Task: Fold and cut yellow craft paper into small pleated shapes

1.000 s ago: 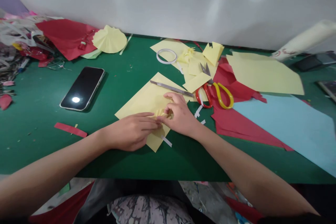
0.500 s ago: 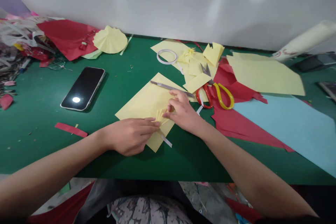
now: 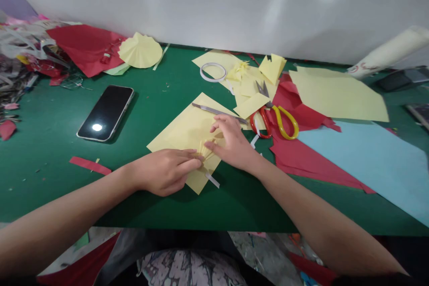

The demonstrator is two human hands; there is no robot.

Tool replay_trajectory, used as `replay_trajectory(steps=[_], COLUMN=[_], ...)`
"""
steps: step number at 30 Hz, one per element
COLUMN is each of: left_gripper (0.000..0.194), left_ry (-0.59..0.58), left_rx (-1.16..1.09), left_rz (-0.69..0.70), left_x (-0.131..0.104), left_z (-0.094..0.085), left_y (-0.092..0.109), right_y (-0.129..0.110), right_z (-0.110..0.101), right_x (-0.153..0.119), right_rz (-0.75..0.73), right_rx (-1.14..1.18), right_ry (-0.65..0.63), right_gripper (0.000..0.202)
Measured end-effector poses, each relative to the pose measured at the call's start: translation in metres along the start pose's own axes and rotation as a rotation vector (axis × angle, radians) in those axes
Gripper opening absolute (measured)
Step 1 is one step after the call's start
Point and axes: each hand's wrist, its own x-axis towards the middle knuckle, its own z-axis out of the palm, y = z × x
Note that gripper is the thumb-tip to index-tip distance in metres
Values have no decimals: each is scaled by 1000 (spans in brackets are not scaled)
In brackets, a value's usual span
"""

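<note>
A small piece of yellow fringed paper (image 3: 208, 151), its thin strips fanned out, is between my hands over a yellow paper sheet (image 3: 181, 129). My left hand (image 3: 167, 170) pinches its base, with fingers pressed together. From the right, the thumb of my right hand (image 3: 231, 143) is at the strips, its index finger lifted and bent; the other fingertips are partly hidden. A craft knife (image 3: 217, 112) lies across the sheet's far edge, just beyond my right hand. Below the fringe, a white tape strip (image 3: 212, 180) sticks out over the sheet's near right edge.
Scissors (image 3: 284, 123) with red and yellow handles lie right of my right hand, on red paper (image 3: 308, 156) and yellow scraps. A tape roll (image 3: 213, 72) rests farther back. Blue paper (image 3: 375, 156) is at right. At left are a phone (image 3: 105, 113) and a red strip (image 3: 90, 165).
My right hand has shifted slightly left, its index finger lifting away from the thumb. My left thumb has moved up along the fringe's base. Everything else lies as before.
</note>
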Motion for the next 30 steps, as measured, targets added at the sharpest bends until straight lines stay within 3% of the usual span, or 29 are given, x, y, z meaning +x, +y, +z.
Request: replay_trajectory(steps=[3,9,14,16,20,30], left_gripper=[31,30,32,32,27,26], left_ry=[2,13,0,-14,5,135], left_rx=[5,6,2,4,-15,150], left_rz=[-18,-2,-7,-7,33,-2], left_x=[1,2,-2,-2,2,6], left_z=[0,0,1,1,0,8], left_y=[1,2,0,-1,-2,-7], right_y=[-1,5,5,2,-2,1], right_z=[5,7,1,-4,-10,-7], right_x=[-1,3,5,4,2,4], right_rz=[-9,15,-121,-243,-472,-491], right_rx=[-45,-45,-48,-75,-163,-233], right_ry=[-3,57,118,59,-194,-224], right_gripper=[34,20,9,8,14,10])
